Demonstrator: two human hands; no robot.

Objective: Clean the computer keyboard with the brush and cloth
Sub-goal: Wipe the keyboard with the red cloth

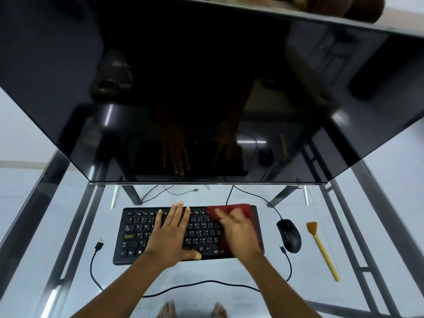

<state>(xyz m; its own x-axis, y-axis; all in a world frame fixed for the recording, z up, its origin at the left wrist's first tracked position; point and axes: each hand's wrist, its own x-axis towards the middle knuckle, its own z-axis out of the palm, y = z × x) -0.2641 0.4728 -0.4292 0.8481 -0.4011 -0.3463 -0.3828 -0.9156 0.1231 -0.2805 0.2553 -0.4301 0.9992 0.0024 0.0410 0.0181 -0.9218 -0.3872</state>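
Right hand [238,230] presses red cloth [232,208] flat beneath it, on keyboard's [137,227] right end.

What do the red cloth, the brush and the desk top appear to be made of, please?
The red cloth looks like soft matte fabric, limp over the keyboard. The brush seems to have a pale wooden or bamboo handle with orange bristles. The desk top appears to be clear glass: the person's feet show through.

Blurred right hand [238,228] and red cloth [231,208] hide the keyboard's [137,235] right keys.
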